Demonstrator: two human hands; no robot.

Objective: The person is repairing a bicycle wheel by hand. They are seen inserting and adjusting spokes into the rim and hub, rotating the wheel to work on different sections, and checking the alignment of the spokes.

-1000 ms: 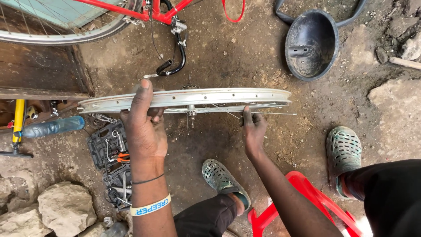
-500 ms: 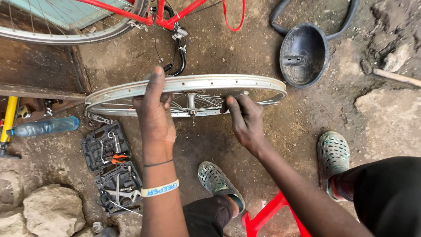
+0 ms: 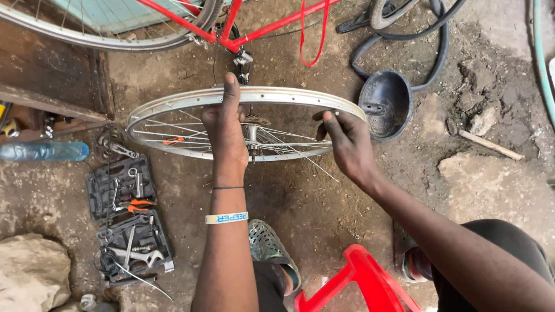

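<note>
We see a red bicycle frame (image 3: 191,23) at the far edge of the dirt floor (image 3: 324,208). Nearer, a bare spoked wheel rim (image 3: 173,104) is held above the floor's middle. Our left hand (image 3: 225,130) grips its far edge; our right hand (image 3: 347,144) pinches its right side. An open tool case (image 3: 124,214) lies left.

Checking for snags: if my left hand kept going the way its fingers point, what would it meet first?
Probably the red bicycle frame just beyond the wheel rim your left hand grips, though depth is unclear.
</note>
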